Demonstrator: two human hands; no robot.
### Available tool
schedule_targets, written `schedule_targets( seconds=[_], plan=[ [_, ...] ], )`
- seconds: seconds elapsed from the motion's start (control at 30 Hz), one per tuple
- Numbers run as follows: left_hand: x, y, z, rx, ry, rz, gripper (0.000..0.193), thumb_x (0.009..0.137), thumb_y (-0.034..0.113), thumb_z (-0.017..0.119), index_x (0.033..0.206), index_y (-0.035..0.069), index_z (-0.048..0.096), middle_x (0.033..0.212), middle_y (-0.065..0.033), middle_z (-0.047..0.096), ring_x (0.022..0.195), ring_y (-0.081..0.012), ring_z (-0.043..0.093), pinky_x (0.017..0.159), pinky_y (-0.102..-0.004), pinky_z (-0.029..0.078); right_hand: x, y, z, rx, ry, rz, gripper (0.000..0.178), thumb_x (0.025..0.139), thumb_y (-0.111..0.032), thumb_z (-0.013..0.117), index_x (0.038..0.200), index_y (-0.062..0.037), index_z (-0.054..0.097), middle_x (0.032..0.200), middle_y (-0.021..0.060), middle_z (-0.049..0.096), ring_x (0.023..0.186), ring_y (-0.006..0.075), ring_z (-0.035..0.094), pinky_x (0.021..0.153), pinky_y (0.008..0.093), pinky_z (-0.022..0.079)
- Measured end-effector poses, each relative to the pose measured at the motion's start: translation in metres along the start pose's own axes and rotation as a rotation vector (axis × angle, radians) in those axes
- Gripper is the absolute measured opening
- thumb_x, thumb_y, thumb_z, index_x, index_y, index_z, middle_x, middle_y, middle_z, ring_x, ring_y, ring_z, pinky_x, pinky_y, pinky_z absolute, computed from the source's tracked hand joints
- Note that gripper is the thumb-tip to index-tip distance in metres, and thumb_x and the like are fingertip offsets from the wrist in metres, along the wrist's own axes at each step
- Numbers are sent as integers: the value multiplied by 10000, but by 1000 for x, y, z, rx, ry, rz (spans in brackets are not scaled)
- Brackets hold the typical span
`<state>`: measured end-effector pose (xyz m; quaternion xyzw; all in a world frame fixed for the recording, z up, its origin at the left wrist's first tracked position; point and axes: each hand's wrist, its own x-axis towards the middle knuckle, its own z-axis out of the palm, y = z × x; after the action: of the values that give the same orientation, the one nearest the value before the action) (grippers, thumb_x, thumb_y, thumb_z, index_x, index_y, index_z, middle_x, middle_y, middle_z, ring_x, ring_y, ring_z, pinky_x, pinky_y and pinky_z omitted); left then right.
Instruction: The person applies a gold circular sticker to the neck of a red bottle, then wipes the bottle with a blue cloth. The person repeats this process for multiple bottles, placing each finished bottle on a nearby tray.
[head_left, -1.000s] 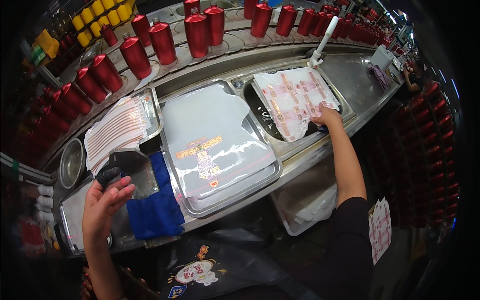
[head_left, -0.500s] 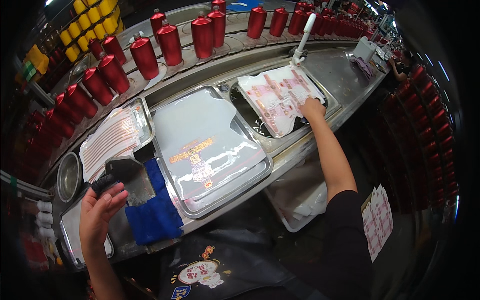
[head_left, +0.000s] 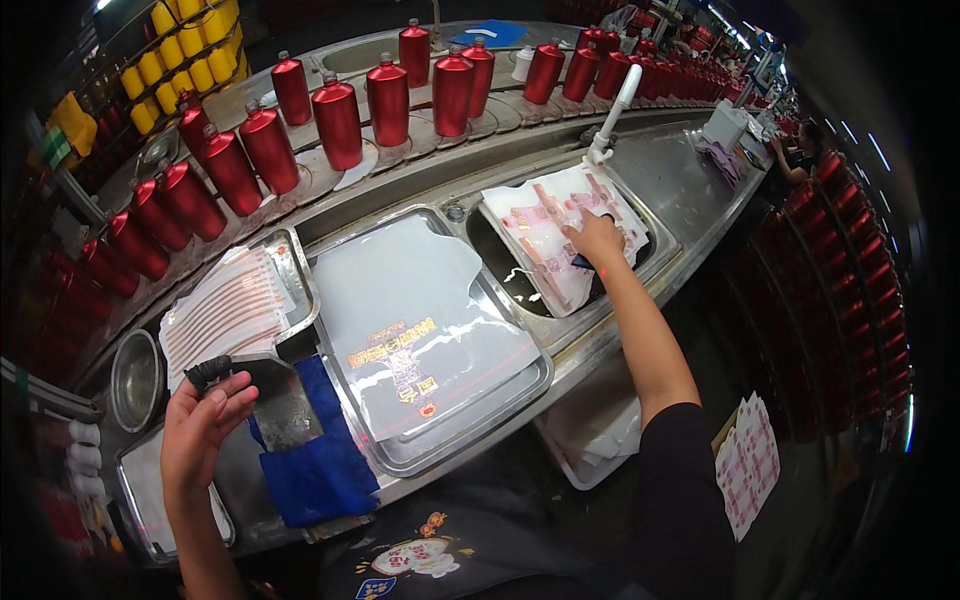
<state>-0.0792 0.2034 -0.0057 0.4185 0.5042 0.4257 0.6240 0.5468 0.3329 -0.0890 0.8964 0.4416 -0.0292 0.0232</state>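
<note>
In the sink [head_left: 657, 240] rests a stack of white sheets with pink printed decals [head_left: 545, 235]. My right hand [head_left: 597, 243] lies on the upper sheets, fingers stretched out; a black cover sits on one finger, and a dark piece I cannot make out shows by the thumb. At the left, my left hand [head_left: 203, 425] is raised with fingers apart, black covers on some fingertips, nothing visible in it. Between the hands, a metal tray [head_left: 470, 430] carries a wet, clear-looking sheet with a gold and purple decal [head_left: 400, 358].
Red bottles [head_left: 388, 100] stand along the curved conveyor behind the counter. A blue cloth [head_left: 318, 478], a metal bowl [head_left: 137, 380] and striped sheets [head_left: 225, 310] on another tray lie around my left hand. A white tap [head_left: 612, 115] rises behind the sink.
My right hand has moved from the stack's right edge onto its top. The bottles have travelled rightward along the conveyor. My left hand has barely moved, while the view has shifted slightly.
</note>
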Motion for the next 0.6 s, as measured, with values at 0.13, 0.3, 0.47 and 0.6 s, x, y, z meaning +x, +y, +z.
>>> schedule_targets(
  seconds=[0.13,0.3,0.47,0.6],
  plan=[
    [12,-2,-11,-54,-41,21,404,969,111,592,1353,1,529,1264,-205,665,1096,-266,704,971,-397,552,-7,-45,8,-129,-113,-216,922,776,-727,676,1548,-298,413,1421,103,594,1306,324,545,950,487,522],
    [20,-9,-27,-56,-34,-4,424,961,126,605,1362,10,529,1260,-204,665,1098,-273,701,976,-392,549,-9,-52,14,-185,-122,-244,914,758,-729,697,1533,-322,435,1365,91,638,1270,336,562,945,488,520],
    [33,-12,-41,6,-13,-37,483,936,193,621,1384,51,509,1273,-175,657,1108,-260,689,994,-417,525,-11,-55,24,-186,-98,-249,900,756,-699,717,1524,-314,449,1312,92,672,1249,335,575,951,498,520],
    [29,-5,-41,64,-2,-18,472,935,184,612,1374,44,512,1269,-170,663,1094,-249,695,978,-404,533,-7,-55,23,-171,-122,-268,900,757,-676,726,1525,-296,449,1303,111,679,1213,338,620,963,485,523]
  ],
)
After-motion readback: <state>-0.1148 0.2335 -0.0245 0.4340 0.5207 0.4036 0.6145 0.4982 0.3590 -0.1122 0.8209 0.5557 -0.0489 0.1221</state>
